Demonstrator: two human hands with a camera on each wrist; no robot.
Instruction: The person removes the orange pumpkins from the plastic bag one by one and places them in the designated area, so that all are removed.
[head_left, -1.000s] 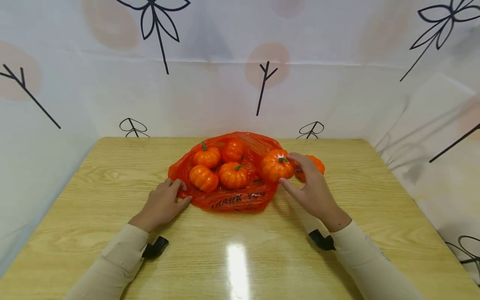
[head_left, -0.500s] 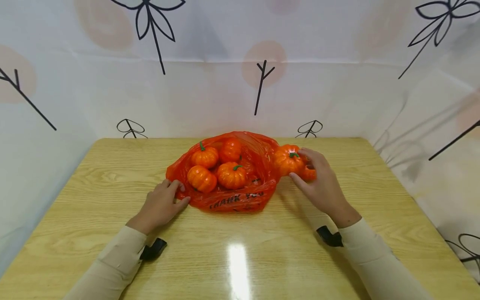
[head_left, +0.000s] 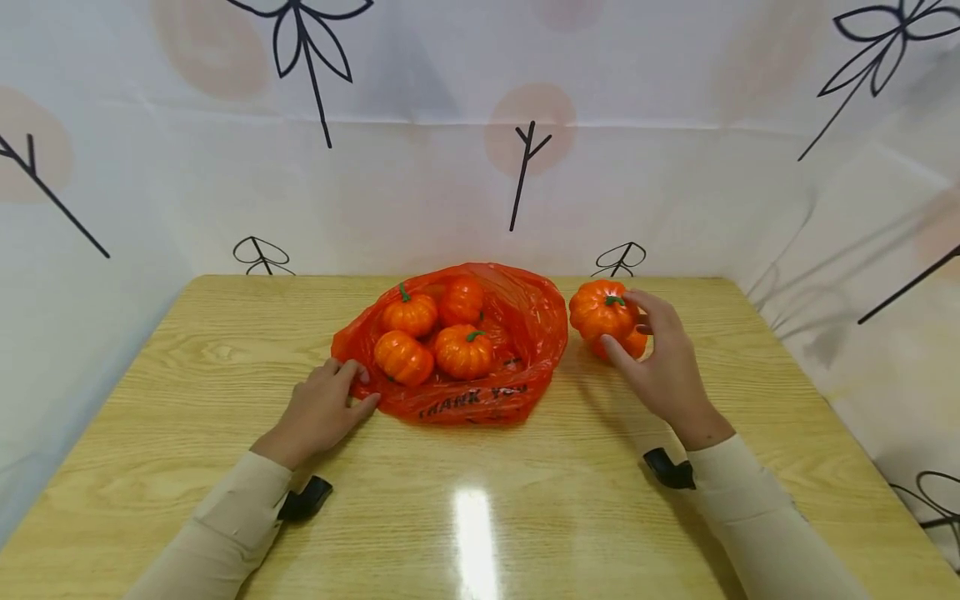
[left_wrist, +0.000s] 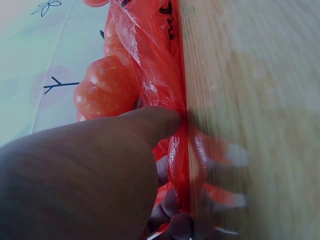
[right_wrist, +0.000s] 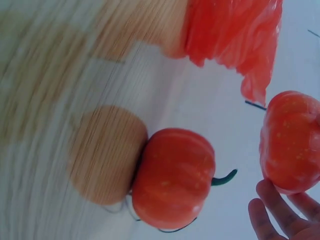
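A red plastic bag with "THANK YOU" printed on it lies with its mouth open on the table. Several small orange pumpkins with green stems sit inside. At the bag's left edge, my left hand grips the plastic between thumb and curled fingers, as the left wrist view also shows. Right of the bag, my right hand holds another pumpkin above the table, apart from the bag. Below that one, a pumpkin stands on the tabletop; in the head view it is partly hidden.
The wooden table extends toward me and to both sides, with a bright reflection near its front. A white cloth with drawn plants and pink spots hangs behind it. Each wrist carries a black mount.
My right hand has carried its pumpkin rightward from over the bag's right edge, out beside the bag and above the standing pumpkin. My left hand stays at the bag's edge.
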